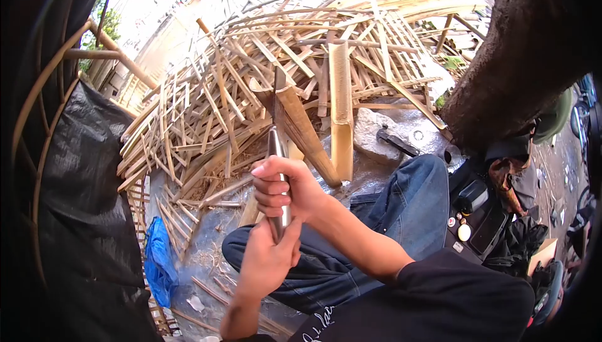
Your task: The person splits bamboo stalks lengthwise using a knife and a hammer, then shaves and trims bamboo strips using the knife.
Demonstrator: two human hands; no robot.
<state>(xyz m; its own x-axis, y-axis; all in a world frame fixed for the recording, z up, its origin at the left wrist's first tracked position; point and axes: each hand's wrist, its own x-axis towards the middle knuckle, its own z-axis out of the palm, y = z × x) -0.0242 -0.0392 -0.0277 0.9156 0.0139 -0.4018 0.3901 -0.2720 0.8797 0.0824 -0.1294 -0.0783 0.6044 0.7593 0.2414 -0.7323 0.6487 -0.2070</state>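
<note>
My right hand (290, 186) is wrapped round the shiny metal handle (274, 144) of a large knife. Just below it, my left hand (271, 255) grips the lower end of the same handle. The dark knife blade (279, 94) points up and away from me. It sits at the upper end of a bamboo piece (307, 132), apparently between that and another bamboo edge (262, 95); how deep it goes is hidden. A pale split bamboo length (341, 91) stands upright just to the right.
A big heap of bamboo strips (251, 66) lies ahead. On the right, a hammer (396, 140) rests by a stone (374, 130), near a tree trunk (501, 72). A blue plastic bag (160, 263) lies at left, beside black sheeting (81, 197). My bent legs (407, 197) are close below.
</note>
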